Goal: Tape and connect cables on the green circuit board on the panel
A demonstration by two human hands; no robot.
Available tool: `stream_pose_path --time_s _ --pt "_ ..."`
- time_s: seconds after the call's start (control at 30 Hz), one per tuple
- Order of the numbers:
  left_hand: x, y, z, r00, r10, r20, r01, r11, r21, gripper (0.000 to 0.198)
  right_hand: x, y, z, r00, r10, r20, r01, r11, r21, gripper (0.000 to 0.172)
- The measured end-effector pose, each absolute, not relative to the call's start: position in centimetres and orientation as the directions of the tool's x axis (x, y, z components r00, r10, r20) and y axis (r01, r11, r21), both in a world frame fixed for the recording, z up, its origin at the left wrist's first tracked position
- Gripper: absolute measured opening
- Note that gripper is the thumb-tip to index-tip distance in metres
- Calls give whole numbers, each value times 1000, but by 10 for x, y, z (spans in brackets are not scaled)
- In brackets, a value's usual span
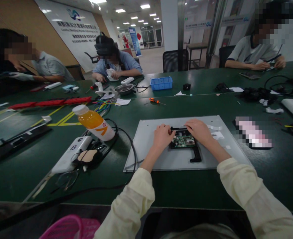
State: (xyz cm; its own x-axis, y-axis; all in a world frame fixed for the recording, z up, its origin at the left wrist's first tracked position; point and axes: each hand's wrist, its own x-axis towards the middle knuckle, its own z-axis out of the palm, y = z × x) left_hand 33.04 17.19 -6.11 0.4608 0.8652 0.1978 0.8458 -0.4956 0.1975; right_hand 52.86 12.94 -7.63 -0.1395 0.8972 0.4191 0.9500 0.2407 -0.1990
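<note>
Left grip (162, 136), right grip (198, 130) touching board (183, 141)

Green tables (211, 99), bright ceiling lights (120, 10)

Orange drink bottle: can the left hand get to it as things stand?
Probably yes. The left hand rests at the circuit board; the bottle lies to its left, with only a black cable on the table between.

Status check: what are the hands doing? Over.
Left hand at left edge of circuit board; right hand on its top edge. Board lies on grey panel. Nothing blocking.
</note>
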Motion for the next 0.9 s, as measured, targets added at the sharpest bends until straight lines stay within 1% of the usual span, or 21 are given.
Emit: stream_pose_path --time_s 0.1,0.3,0.47,0.63,0.77,0.83,0.9 --pt "332 171 -62 456 869 191 850 -489 199 24 528 129 -74 -164 907 387 954 245 -171 25" --pt "336 171 -66 445 869 216 862 -481 161 19 528 127 -71 -213 921 327 954 268 -134 24" --pt "337 169 -65 432 874 224 870 -469 153 19 530 126 -72 -197 927 320 945 266 -189 25" --pt "337 167 -63 419 880 223 876 -456 156 25 528 124 -72 -167 923 346 925 268 -270 24" --pt "336 167 -63 410 883 230 876 -451 169 33 535 121 -67 -103 914 392 916 241 -322 27" --pt "336 167 -62 403 886 228 880 -444 170 35 546 118 -64 -20 909 417 918 182 -351 29" --pt "335 166 -60 391 893 222 887 -431 169 36 563 113 -63 87 901 425 927 83 -366 31"
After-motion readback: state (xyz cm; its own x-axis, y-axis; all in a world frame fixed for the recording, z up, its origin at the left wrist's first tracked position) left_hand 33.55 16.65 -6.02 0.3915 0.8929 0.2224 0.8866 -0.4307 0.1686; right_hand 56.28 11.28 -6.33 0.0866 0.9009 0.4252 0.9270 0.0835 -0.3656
